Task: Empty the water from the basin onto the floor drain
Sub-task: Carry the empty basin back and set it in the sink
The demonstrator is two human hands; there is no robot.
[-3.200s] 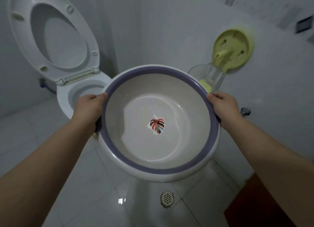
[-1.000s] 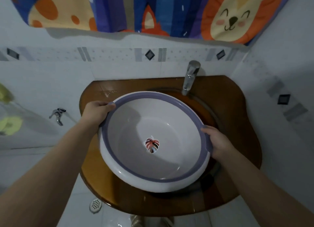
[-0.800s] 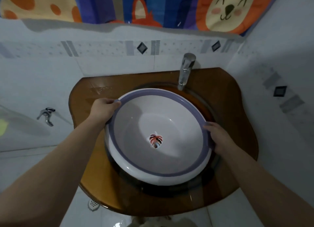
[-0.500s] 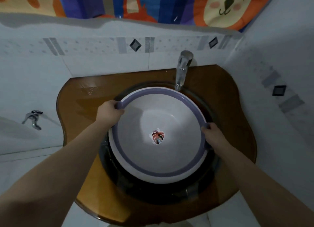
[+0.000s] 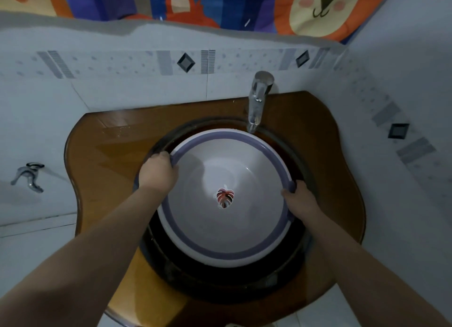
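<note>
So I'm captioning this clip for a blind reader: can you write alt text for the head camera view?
Two bare hands, left hand and right hand, grip opposite sides of the rim of a white basin with a purple band, which sits low in a dark round sink set in a brown counter. A metal tap stands behind it, below a cartoon-animal curtain.

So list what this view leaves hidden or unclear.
- Floor drain: outside the head view, below the countertop.
- Sink bowl: its bottom is covered by the basin.
- Fingers of left hand and right hand: curled under the rim.
- Curtain: cut off at the top edge.
</note>
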